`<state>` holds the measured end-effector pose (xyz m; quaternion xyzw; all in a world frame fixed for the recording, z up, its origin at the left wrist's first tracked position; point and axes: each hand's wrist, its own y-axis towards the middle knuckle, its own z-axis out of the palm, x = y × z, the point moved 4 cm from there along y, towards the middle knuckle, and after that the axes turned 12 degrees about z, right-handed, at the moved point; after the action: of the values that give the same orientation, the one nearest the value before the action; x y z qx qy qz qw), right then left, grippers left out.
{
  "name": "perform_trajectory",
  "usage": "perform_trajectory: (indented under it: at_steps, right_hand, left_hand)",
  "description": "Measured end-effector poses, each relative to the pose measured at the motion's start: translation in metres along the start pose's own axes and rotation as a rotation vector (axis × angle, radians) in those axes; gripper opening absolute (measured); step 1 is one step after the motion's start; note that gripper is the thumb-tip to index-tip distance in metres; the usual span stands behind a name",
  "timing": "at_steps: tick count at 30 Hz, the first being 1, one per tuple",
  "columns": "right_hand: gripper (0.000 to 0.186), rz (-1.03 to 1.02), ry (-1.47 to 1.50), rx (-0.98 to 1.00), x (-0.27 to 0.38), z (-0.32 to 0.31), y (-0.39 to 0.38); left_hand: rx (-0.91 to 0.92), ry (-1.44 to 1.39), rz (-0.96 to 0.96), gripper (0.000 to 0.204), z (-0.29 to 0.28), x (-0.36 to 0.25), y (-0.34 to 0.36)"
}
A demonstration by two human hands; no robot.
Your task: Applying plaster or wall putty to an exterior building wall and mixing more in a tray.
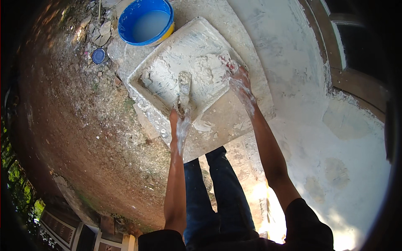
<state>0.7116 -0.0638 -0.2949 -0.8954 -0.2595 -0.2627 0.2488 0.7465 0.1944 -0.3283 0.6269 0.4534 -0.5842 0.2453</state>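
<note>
A square, shallow tray (161,111) holds wet, off-white plaster (201,69), thicker in a heap at its right side. At the tray's near side, my left hand (181,109) is closed around a short, plaster-coated tool (184,83) like a putty knife, its wide end pointing away from me over the plaster. My right hand (240,79) is at the tray's right edge with fingers curled beside the heap. Something reddish shows at its fingertips, smeared with plaster; I cannot make out what it is. White plaster coats both hands and wrists.
A blue bucket (167,35) with cloudy liquid stands at the tray's far left. The tray rests on a plaster-stained board (222,121). A round blue lid (99,56) and broken stones lie on the dirt at left. A whitish plastered wall (293,83) with a brown frame rises at right.
</note>
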Motion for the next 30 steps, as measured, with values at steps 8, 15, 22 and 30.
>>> perform_trajectory:
  at_steps: [8, 15, 22, 30]
  right_hand:
    - [0.029, 0.288, 0.329, 0.139, -0.022, 0.021, 0.033]
    - [0.026, -0.073, 0.008, 0.033, 0.002, 0.023, 0.022]
    - [0.021, 0.324, 0.438, 0.149, -0.005, 0.034, 0.001]
    - [0.017, 0.061, 0.411, 0.017, 0.010, 0.088, -0.025]
  left_hand:
    - [-0.004, 0.022, -0.003, 0.044, 0.011, -0.007, 0.016]
    - [-0.016, 0.143, 0.005, 0.032, 0.021, -0.022, 0.032]
    - [-0.092, 0.169, 0.036, 0.024, 0.019, -0.022, 0.029]
    - [-0.035, 0.292, -0.037, 0.025, 0.020, -0.017, 0.025]
